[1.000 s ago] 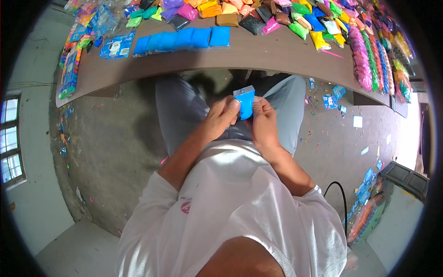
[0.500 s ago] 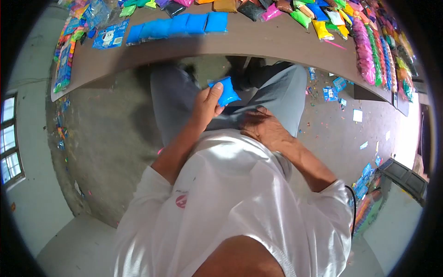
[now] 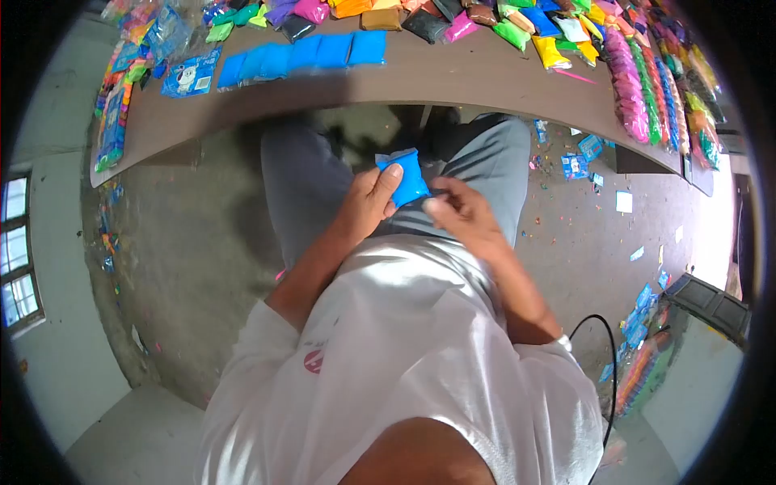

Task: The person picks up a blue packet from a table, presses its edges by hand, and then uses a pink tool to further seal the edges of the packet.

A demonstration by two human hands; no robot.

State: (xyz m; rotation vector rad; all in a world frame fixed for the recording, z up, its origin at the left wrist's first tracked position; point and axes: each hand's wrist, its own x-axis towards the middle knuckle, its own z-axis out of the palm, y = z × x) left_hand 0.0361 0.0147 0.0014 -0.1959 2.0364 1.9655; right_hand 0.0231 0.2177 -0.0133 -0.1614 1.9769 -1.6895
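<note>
My left hand (image 3: 372,200) grips a small blue packet (image 3: 411,179) above my lap, thumb on its face and fingers beneath. The packet looks plump, with a clear flat edge at its top. My right hand (image 3: 467,217) is just to the right of the packet's lower corner. Its fingers are curled towards the thumb in a pinch, slightly blurred. A small dark bit shows between them, too small to name. On the table, a row of similar blue packets (image 3: 303,56) lies flat, edges touching.
The curved brown table (image 3: 485,77) spans the front. Packets of many colours (image 3: 428,24) are heaped along its back, with strips of packets (image 3: 626,89) at right. A printed blue wrapper (image 3: 191,74) lies at left. Scraps and wrappers (image 3: 575,166) litter the floor. A black cable (image 3: 612,347) hangs at right.
My right hand has risen from my lap to the packet's right side, its fingers now pinched. The left hand has brought the blue packet slightly lower and to the right, turning it more upright.
</note>
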